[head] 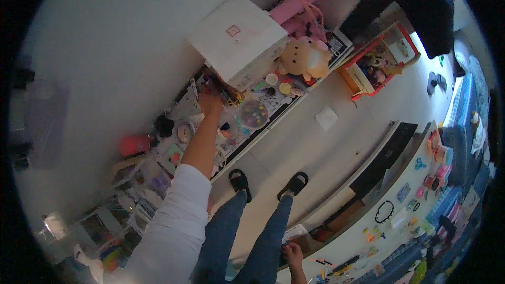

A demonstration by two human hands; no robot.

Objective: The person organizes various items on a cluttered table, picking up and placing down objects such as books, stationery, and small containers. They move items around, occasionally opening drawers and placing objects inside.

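My left hand (211, 100) reaches out to the cluttered white tabletop (250, 148). Its fingers are among dark slim items (221, 86) beside a large white box (240, 35), and whether they grip anything is blurred. Just to its right stands a round clear container (254, 113) with colourful bits inside. A round clock-like object (184, 132) lies nearer to me, by my forearm. My right hand (292, 254) is low, beside my leg at the edge of a white unit with an open drawer (335, 221). Its fingers are curled near a small bluish thing; a hold cannot be made out.
A plush toy (303, 58) and pink rolls (300, 4) sit beyond the box. A red-edged toy bin (378, 63) stands on the floor, with a white paper (326, 118) nearby. Small trinkets cover the white top (365, 230) at right. Black slippers (240, 183) are on my feet.
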